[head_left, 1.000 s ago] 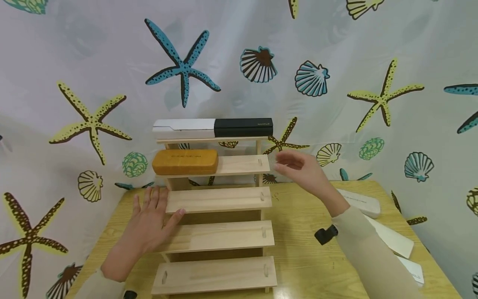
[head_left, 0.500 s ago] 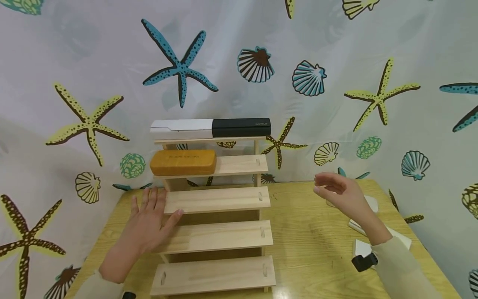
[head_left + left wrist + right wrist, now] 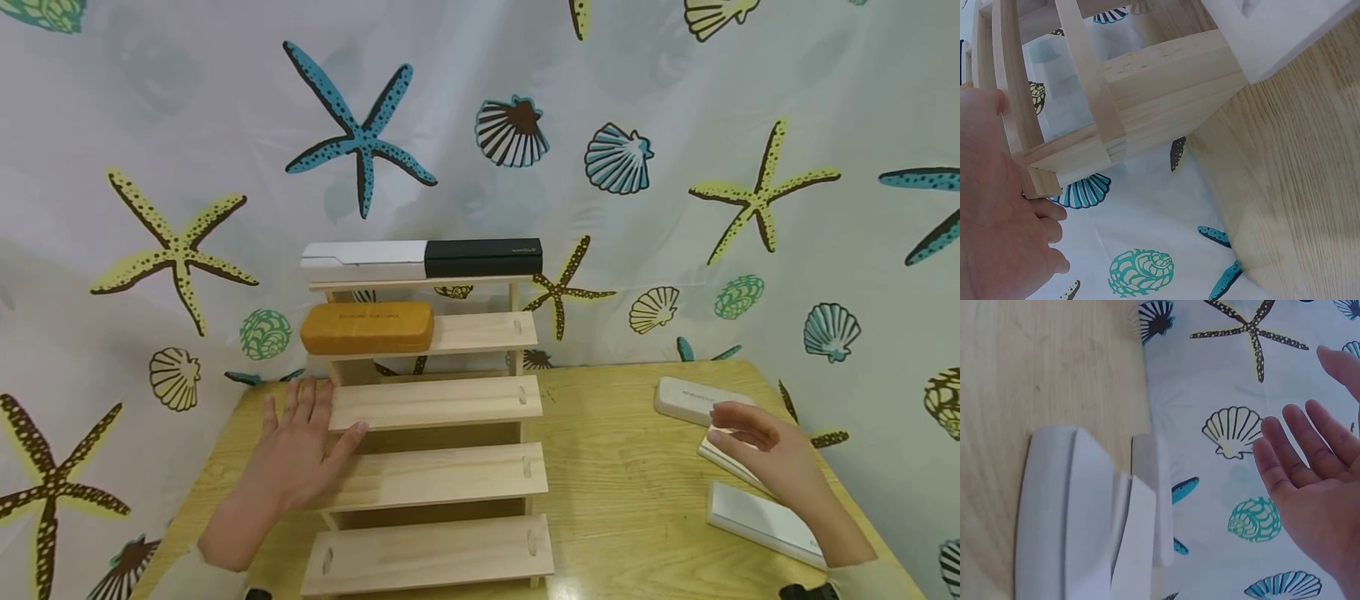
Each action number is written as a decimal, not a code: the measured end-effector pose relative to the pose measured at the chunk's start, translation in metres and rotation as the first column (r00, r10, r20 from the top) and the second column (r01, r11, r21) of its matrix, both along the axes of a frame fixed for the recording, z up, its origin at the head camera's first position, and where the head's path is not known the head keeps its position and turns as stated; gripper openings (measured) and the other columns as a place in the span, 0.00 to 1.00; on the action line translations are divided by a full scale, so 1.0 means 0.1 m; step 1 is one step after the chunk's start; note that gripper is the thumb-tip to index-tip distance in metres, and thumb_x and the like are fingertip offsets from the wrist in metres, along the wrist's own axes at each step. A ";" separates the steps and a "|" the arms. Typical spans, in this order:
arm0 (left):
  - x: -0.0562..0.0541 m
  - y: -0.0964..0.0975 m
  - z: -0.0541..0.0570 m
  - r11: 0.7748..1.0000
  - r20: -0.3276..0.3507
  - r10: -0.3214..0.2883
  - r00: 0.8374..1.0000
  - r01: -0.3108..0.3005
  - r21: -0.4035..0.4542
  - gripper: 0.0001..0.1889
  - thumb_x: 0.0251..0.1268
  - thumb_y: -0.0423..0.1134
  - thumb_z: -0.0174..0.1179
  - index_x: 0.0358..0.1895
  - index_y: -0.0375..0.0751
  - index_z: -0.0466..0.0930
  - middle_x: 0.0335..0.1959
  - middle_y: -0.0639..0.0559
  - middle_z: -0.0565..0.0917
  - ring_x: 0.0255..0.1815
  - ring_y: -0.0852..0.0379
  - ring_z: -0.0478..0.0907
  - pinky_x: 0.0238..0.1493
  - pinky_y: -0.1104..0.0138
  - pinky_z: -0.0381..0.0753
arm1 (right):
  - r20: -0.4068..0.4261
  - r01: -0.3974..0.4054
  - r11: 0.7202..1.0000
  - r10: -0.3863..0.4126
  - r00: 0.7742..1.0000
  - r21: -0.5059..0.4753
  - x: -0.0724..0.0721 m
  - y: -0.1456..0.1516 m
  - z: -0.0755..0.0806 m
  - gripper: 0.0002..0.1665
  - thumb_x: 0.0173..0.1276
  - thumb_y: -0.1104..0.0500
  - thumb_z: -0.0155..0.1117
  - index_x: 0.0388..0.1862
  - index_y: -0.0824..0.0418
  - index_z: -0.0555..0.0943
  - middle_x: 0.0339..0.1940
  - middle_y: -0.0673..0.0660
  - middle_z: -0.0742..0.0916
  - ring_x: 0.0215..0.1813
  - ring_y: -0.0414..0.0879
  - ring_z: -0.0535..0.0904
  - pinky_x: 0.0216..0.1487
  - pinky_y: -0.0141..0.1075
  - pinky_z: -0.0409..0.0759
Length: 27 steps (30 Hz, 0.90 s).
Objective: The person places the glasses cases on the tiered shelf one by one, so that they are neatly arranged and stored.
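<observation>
My left hand (image 3: 292,450) holds the left end of a stepped wooden rack (image 3: 435,400), its thumb over a middle shelf. In the left wrist view, fingertips (image 3: 1052,230) show beside the rack's corner post. My right hand (image 3: 776,454) hovers at the right with nothing in it, fingers loosely bent, over white glasses cases. Those are a rounded case (image 3: 686,398), a middle one (image 3: 723,457) partly hidden by the hand, and a near one (image 3: 765,521). An orange glasses case (image 3: 367,327) lies on the rack's second shelf from the top.
A white case (image 3: 363,260) and a black case (image 3: 483,257) sit end to end on the top shelf. The rack stands on a wooden table (image 3: 615,467). Behind it hangs a white cloth (image 3: 465,67) printed with starfish and shells.
My right hand has moved from beside the rack's upper shelves, right and down to the white cases, uncovering more of them. The left hand has stayed on the rack.
</observation>
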<state>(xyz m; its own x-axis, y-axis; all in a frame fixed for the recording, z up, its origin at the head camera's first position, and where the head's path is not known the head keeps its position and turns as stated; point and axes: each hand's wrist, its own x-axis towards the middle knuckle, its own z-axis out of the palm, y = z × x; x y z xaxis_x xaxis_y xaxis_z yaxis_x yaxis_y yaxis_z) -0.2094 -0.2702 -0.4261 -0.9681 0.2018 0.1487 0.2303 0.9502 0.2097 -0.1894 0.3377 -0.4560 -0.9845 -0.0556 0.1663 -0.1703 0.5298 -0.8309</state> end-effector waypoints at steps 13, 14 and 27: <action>0.00 0.01 0.00 1.000 -0.002 -0.004 1.000 0.004 0.006 0.48 0.84 0.66 0.41 0.83 0.23 0.47 0.83 0.20 0.46 0.85 0.21 0.40 0.76 0.23 0.38 | 0.197 0.201 0.979 -0.190 0.962 -0.039 0.43 0.54 -0.44 0.37 0.77 0.46 0.68 0.76 0.64 0.73 0.49 0.20 0.82 0.50 0.16 0.78 0.48 0.20 0.81; 0.00 0.01 0.00 1.000 0.001 -0.003 1.000 0.003 0.007 0.48 0.84 0.66 0.41 0.83 0.23 0.47 0.83 0.20 0.46 0.85 0.21 0.40 0.76 0.23 0.38 | 0.228 0.213 0.976 -0.200 0.953 -0.034 0.46 0.57 -0.47 0.39 0.77 0.45 0.68 0.77 0.63 0.72 0.49 0.20 0.81 0.50 0.15 0.77 0.47 0.20 0.81; 0.00 0.00 -0.04 1.000 -0.004 0.000 1.000 0.001 0.018 0.49 0.83 0.67 0.41 0.83 0.23 0.46 0.84 0.21 0.45 0.85 0.22 0.40 0.76 0.23 0.36 | 0.498 0.474 0.877 -0.447 0.743 0.081 0.67 0.86 -0.74 0.59 0.65 0.27 0.70 0.82 0.62 0.66 0.59 0.47 0.87 0.46 0.33 0.82 0.50 0.44 0.87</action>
